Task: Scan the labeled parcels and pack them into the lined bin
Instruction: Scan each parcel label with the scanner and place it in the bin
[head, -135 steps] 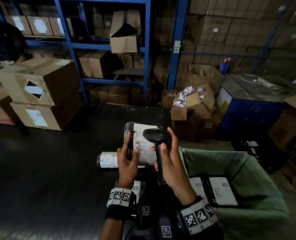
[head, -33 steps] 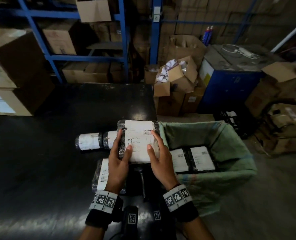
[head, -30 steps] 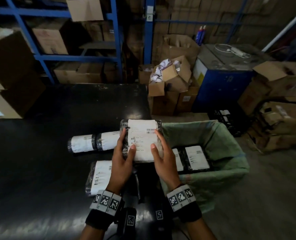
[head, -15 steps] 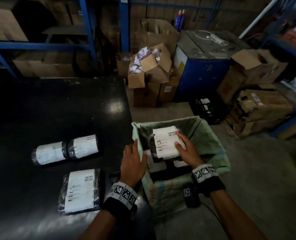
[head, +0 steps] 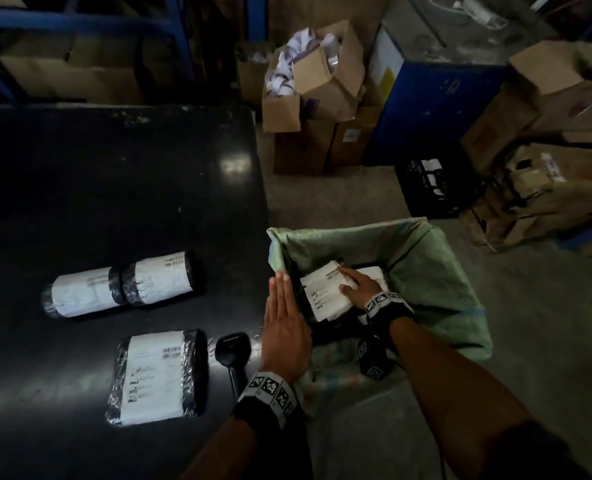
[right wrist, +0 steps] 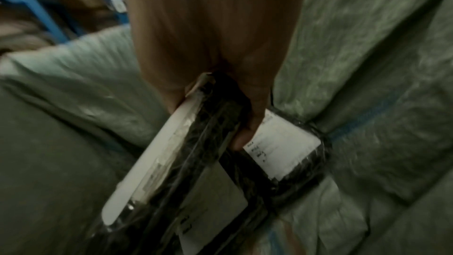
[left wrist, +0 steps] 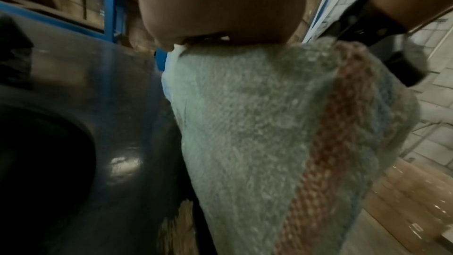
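Observation:
A black-wrapped parcel with a white label [head: 322,294] is tilted inside the green-lined bin [head: 429,271]. My right hand [head: 356,287] grips its right edge, with a finger curled under it in the right wrist view [right wrist: 241,139]. The same parcel [right wrist: 171,152] hangs over another labeled parcel [right wrist: 284,148] lying on the bin floor. My left hand [head: 280,306] is flat with straight fingers, resting on the liner at the bin's left rim [left wrist: 257,123]. On the black table [head: 114,185] lie a flat labeled parcel [head: 156,372] and a rolled labeled parcel [head: 121,285].
A black handheld scanner [head: 232,353] lies on the table just left of my left wrist. Open cardboard boxes [head: 315,91], a blue cabinet [head: 433,109] and a black crate [head: 433,185] stand on the floor beyond the bin. More boxes are stacked at the right.
The parcel went from both hands over the table into the bin, held by my right hand alone and now lower. My left hand let go and moved onto the bin's rim.

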